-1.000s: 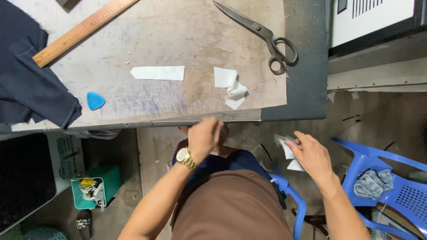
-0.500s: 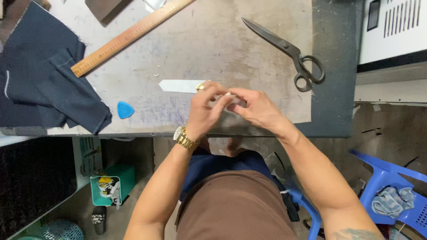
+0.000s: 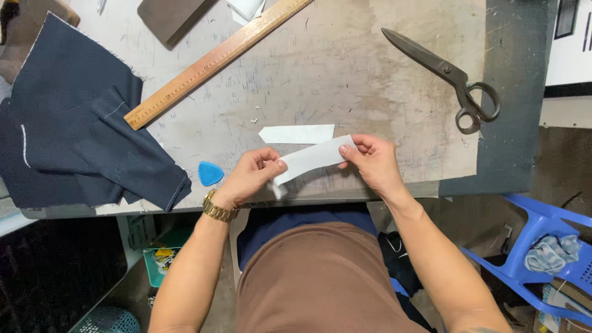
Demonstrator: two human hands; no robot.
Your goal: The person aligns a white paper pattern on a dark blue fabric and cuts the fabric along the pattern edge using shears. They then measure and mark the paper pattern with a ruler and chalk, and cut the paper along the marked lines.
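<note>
A white strip of paper or interfacing [image 3: 311,158] is stretched between both hands just above the near edge of the worktable [image 3: 345,74]. My left hand [image 3: 250,176], with a gold watch on its wrist, pinches the strip's lower left end. My right hand [image 3: 373,161] grips its upper right end. A second white strip [image 3: 297,133] lies flat on the table just behind them. A blue triangular tailor's chalk [image 3: 210,174] rests left of my left hand.
Dark navy fabric [image 3: 80,142] lies folded at the table's left. A long wooden ruler [image 3: 216,60] runs diagonally across the back. Large metal scissors [image 3: 450,77] lie at the right. A blue plastic chair [image 3: 542,259] stands at lower right, with a cloth on it.
Both hands came up from below the table edge, met over the white pieces, and now hold one strip drawn out between them. The view has moved closer to the table.
</note>
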